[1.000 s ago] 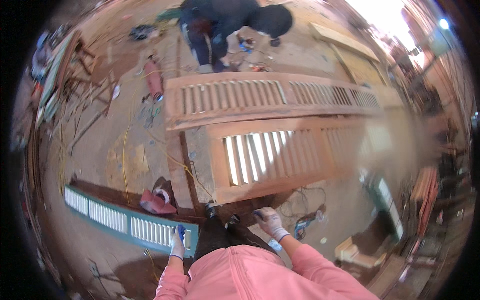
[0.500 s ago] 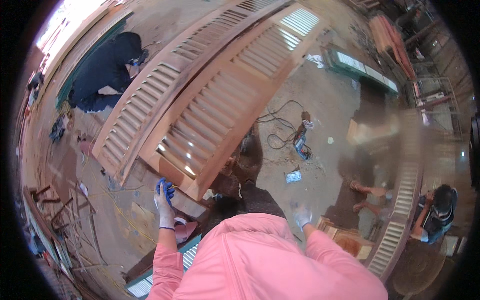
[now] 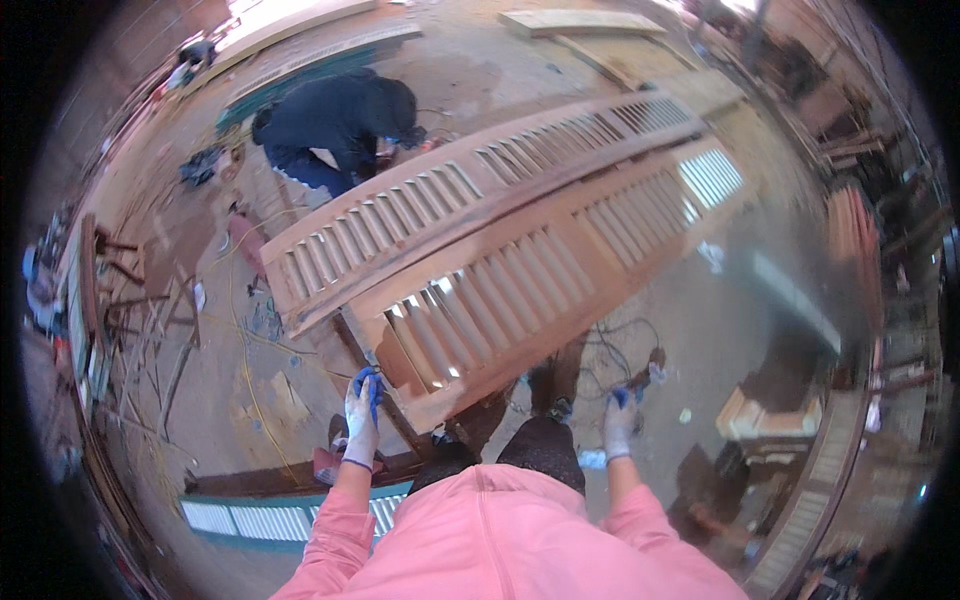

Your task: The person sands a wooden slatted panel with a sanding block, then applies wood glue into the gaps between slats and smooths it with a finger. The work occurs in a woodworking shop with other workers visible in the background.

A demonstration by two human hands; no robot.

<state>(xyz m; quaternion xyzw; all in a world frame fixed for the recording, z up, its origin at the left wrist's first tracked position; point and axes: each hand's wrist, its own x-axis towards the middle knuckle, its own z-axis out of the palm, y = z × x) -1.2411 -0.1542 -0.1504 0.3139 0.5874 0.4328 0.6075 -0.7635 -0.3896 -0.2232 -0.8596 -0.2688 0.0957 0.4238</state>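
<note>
My left hand (image 3: 363, 408), in a white glove with blue fingers, is at the near left corner of a brown wooden louvered shutter (image 3: 515, 385). Its fingers are curled closed; what they hold, if anything, I cannot make out. My right hand (image 3: 619, 425), gloved the same way, is apart from the shutter, over the floor on the right. Its fingers point forward, loosely apart, with nothing visible in them. A dark power tool (image 3: 640, 380) with a cable lies beyond that hand, partly hidden by it. A second louvered shutter (image 3: 375, 245) lies alongside the first, on its far side.
A person in dark clothes (image 3: 335, 120) bends down beyond the shutters. A green-framed louvered panel (image 3: 270, 520) lies near left. Wooden frames (image 3: 150, 310) crowd the left, with a yellow cable (image 3: 250, 390) on the floor. Another shutter (image 3: 820, 500) stands at the right, near a wooden block (image 3: 770, 415).
My view has turned to the right, so the shutters appear swung round. My left hand stays at the shutter's corner; my right hand has moved forward.
</note>
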